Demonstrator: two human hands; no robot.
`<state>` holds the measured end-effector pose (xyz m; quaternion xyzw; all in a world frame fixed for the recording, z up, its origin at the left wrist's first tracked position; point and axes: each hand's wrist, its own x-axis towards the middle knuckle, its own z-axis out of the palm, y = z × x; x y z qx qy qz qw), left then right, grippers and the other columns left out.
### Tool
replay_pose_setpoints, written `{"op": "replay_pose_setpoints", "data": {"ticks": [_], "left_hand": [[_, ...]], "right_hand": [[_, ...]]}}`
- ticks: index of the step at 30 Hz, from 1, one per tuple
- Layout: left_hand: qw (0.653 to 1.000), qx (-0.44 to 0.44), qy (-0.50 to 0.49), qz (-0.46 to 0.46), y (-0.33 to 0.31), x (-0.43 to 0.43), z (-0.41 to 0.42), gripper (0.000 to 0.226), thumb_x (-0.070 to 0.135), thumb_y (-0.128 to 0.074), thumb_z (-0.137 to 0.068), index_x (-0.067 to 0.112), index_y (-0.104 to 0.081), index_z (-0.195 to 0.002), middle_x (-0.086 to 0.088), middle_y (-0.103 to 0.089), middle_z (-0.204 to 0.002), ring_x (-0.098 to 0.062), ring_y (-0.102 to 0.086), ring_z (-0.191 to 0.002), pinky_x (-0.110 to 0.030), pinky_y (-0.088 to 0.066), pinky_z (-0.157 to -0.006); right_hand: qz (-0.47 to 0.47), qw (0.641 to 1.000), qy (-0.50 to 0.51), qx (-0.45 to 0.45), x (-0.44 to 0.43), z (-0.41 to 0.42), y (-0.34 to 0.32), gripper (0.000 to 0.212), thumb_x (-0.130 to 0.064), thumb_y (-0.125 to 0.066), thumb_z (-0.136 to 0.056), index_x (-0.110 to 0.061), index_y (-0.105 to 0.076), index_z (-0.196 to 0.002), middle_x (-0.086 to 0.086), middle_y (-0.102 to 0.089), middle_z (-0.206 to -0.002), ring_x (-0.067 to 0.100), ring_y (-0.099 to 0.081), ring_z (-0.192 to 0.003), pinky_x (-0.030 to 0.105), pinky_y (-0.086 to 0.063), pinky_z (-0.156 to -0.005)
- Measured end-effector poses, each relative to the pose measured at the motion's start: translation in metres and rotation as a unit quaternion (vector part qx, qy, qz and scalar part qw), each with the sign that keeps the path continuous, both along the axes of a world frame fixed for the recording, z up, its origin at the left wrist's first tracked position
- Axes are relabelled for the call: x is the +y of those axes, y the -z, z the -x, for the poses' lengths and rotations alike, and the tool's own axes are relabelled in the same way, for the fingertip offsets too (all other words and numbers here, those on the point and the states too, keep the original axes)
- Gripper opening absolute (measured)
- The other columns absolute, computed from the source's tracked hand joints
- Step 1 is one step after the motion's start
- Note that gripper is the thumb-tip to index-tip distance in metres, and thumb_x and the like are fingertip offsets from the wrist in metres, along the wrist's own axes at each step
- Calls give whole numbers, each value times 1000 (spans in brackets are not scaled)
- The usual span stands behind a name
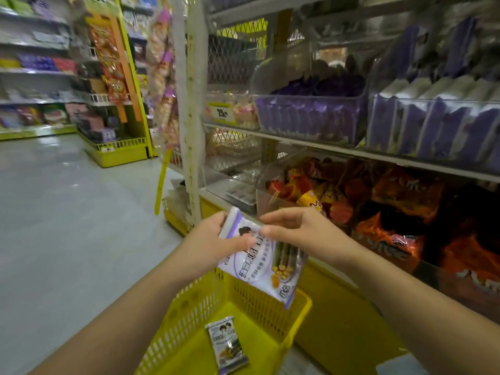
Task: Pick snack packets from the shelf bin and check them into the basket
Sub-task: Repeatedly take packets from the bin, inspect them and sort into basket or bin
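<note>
Head view: the person's left hand [216,239] grips a purple-and-white snack packet [259,266] by its upper left edge, with the thumb laid across the printed front and the fingers curled behind. The right hand [295,231] meets it from the other side, fingers bent over the packet's upper right edge and the thumb pressing on the face, so both hands hold the same packet. The packet hangs tilted, its lower corner pointing down, directly above the far side of a yellow basket [194,301] that stands on the floor just beside the shelf base. A second packet [227,345] of the same kind lies flat on the basket's bottom. On the shelving to the right, a clear bin [308,115] holds purple packets, and a lower bin [270,201] beneath it holds orange and red bags. A yellow price tag [221,113] sits left of the purple bin.
</note>
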<state>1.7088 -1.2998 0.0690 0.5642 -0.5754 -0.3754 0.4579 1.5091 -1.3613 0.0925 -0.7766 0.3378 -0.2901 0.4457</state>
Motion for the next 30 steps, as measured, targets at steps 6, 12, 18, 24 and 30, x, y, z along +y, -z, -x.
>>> {"op": "replay_pose_setpoints", "data": {"ticks": [6,12,18,24,30], "left_hand": [[999,44,-6,-22,12,-13,7,60,38,-86,-58,16,-60,-107,-2,-77,-90,-19,-74,-82,-34,-59,-70],[953,296,-54,-41,10,-16,5,24,7,-65,-84,4,-61,-108,-11,-75,-91,-18,-72,-74,-26,-58,-61],[936,339,-91,0,15,-13,22,27,16,-68,-77,4,-66,-101,-20,-74,-93,-28,-74,-78,-34,-61,-65],[942,322,-80,54,18,-7,31,30,26,-75,-67,13,-73,-94,-19,-74,-99,-33,-72,-92,-43,-59,-82],[952,299,-67,23,21,1,37,41,35,-72,-65,17,-69,-102,-6,-76,-101,-20,-72,-93,-36,-57,-83]], "right_hand": [[-33,999,-22,-13,-12,-4,20,16,-31,-65,-86,-21,-75,-93,2,-76,-90,13,-70,-82,29,-55,-77],[-81,992,57,-81,-12,-10,33,27,-18,-46,-100,-21,-73,-101,17,-71,-108,35,-66,-101,46,-53,-89],[-189,969,39,-155,1,-19,33,36,-41,-46,-97,-18,-74,-101,8,-74,-103,27,-69,-100,42,-54,-88],[-224,929,47,-290,8,-19,32,42,-31,-62,-80,6,-65,-100,28,-69,-103,41,-66,-96,54,-49,-94],[-244,907,55,-339,14,-20,28,22,-20,-59,-84,-2,-71,-83,30,-65,-88,35,-64,-85,48,-53,-84]]}}
